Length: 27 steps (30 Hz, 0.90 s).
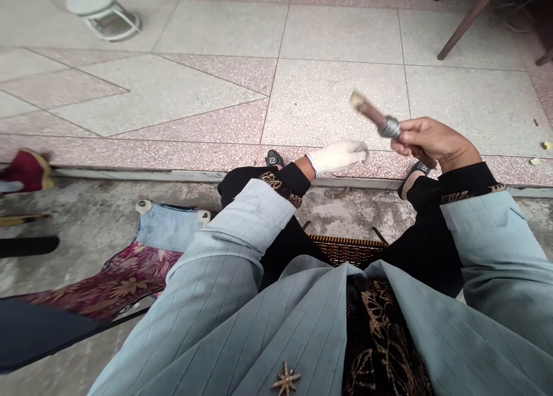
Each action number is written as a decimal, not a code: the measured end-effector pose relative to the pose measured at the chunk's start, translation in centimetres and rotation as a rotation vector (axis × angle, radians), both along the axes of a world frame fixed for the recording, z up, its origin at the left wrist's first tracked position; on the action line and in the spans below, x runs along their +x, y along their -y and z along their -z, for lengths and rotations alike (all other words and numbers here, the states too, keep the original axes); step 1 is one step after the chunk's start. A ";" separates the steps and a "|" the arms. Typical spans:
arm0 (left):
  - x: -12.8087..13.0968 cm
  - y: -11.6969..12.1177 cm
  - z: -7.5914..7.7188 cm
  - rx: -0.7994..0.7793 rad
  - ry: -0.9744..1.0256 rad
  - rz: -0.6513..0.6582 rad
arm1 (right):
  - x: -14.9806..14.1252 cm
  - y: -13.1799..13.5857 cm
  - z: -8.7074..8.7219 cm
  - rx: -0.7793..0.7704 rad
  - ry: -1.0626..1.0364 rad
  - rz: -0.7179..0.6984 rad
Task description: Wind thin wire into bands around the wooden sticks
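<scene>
My right hand [432, 140] is bare and wrapped round a short brown wooden stick [372, 109] with a pale, slightly blurred end. Silver wire [390, 127] is coiled several times round the stick just in front of my fingers. Lower and to the left, my left hand [339, 156] wears a white knitted glove with greyish fingertips. Its fingers are pressed together; whatever they may pinch is too small to make out. A faint thin line runs from near the gloved fingertips up towards the coil.
A step edge [190, 174] runs across under my hands. Cloth with denim and flowered patches [159, 226] lies at the left, near a red shoe [26, 171]. A white stool [108, 13] stands far left, a dark wooden leg [469, 19] far right. Between my legs shows a woven seat [348, 249].
</scene>
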<state>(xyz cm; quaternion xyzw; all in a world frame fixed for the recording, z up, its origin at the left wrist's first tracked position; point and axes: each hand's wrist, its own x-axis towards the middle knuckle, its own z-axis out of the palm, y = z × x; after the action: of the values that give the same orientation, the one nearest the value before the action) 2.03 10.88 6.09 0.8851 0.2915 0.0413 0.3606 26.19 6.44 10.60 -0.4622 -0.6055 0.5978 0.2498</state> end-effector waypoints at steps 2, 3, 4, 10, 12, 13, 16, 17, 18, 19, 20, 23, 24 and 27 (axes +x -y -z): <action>0.3 0.0 0.3 -0.031 0.034 0.056 | -0.4 0.1 -0.2 0.014 -0.085 0.201; 0.5 0.0 0.5 -0.035 0.046 0.075 | -0.7 0.0 -0.1 0.005 -0.090 0.260; 0.6 0.0 0.7 -0.032 0.054 0.086 | -1.0 -0.1 0.1 -0.004 -0.077 0.304; 1.0 0.5 1.4 -0.013 -0.032 0.097 | -1.1 -1.0 1.3 0.029 0.155 0.361; 0.9 0.7 1.3 -0.003 -0.070 0.068 | -0.8 -1.3 1.6 0.068 0.313 0.317; 0.8 0.8 1.2 0.002 -0.082 0.052 | -0.7 -1.5 1.8 0.089 0.404 0.297; 0.6 1.2 0.9 0.014 -0.120 0.019 | -0.5 -2.0 2.3 0.163 0.680 0.282; 0.5 1.3 0.7 0.018 -0.137 0.014 | -0.5 -2.1 2.5 0.188 0.767 0.274; 0.5 1.4 0.6 0.022 -0.157 0.015 | -0.6 -2.2 2.6 0.210 0.848 0.253; 0.5 1.5 0.4 0.029 -0.176 0.017 | -0.6 -2.3 2.7 0.223 0.921 0.218; 0.5 1.5 0.3 0.044 -0.196 0.017 | -0.7 -2.3 2.8 0.223 0.983 0.171; 0.4 1.5 -0.2 0.096 -0.246 0.012 | -1.1 -2.3 2.7 0.143 1.094 -0.050; 0.4 1.4 -0.3 0.112 -0.258 0.007 | -1.2 -2.2 2.6 0.097 1.087 -0.146; 0.1 0.7 -0.6 0.166 -0.279 0.013 | -1.4 -1.7 2.1 -0.051 0.931 -0.411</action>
<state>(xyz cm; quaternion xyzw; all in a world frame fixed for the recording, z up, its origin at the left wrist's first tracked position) 2.11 10.19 6.65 0.9108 0.3287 -0.0604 0.2425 24.78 8.16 8.48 -0.5568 -0.7161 0.3800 -0.1807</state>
